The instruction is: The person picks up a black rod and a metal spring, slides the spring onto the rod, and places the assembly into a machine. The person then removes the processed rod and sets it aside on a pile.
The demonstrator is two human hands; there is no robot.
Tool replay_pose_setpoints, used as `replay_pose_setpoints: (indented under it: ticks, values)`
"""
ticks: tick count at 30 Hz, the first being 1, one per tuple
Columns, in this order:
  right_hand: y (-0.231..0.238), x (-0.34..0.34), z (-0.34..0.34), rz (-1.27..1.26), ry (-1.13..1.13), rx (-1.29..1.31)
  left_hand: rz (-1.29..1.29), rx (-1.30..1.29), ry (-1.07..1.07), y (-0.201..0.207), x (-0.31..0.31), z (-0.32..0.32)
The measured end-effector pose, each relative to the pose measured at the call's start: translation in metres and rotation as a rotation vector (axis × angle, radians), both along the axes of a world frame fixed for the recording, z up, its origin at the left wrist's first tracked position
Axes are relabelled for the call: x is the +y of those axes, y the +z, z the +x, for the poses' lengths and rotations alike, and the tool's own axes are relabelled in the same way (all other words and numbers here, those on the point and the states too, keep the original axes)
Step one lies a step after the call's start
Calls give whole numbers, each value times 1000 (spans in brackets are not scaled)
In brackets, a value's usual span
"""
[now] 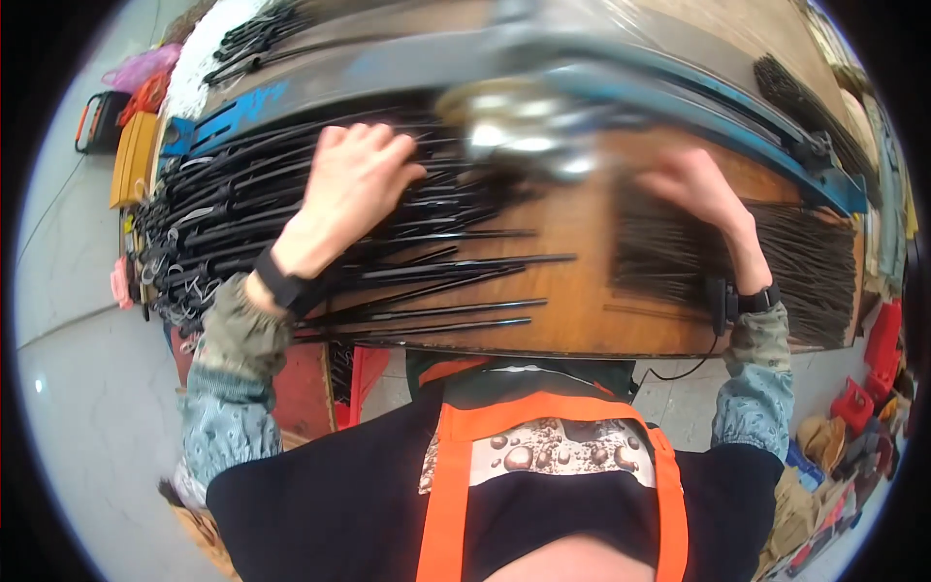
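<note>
My left hand is over a wide heap of glossy black rods, its fingers curled and the thumb toward the right. Whatever it grips among the rods, if anything, is hidden. My right hand is smeared by motion above a pile of thin dark brown rods, and its fingers cannot be made out. Between the hands, a little farther off, a shiny metal machine part is blurred. Several black rods reach past the heap toward the bench's middle, near its front edge.
A blue metal bar crosses behind both hands above the wooden bench. More black rods lie at the far left, and a dark rod bundle at the far right. A yellow box stands beyond the left end.
</note>
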State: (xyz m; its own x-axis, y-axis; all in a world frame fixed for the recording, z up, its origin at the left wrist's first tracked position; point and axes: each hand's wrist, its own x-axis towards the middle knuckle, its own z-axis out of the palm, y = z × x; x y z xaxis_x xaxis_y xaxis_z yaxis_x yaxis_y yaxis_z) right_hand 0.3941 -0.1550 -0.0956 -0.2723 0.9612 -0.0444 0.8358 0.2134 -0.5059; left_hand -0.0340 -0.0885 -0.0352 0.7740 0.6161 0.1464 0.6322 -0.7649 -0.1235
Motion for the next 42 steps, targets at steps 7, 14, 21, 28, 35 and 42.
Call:
replay_pose_setpoints:
  ticks: [7,14,21,28,35,42]
  values:
    - [30,-25,-20,66,-69,46,-146,-165,-140,-28,4,-10]
    - [36,-41,-45,-31,47,106,-342,-232,-166,-14,-18,20]
    - [34,-72,-61,194,60,211,-376,-248,-256,10,-53,74]
    - [13,-96,-60,443,-124,297,-392,-204,-265,25,-69,101]
    - [22,-75,-51,1032,-64,-40,-273,-87,-297,61,-77,137]
    - [40,-71,45,1047,-403,154,-2,-126,-431,110,-28,183]
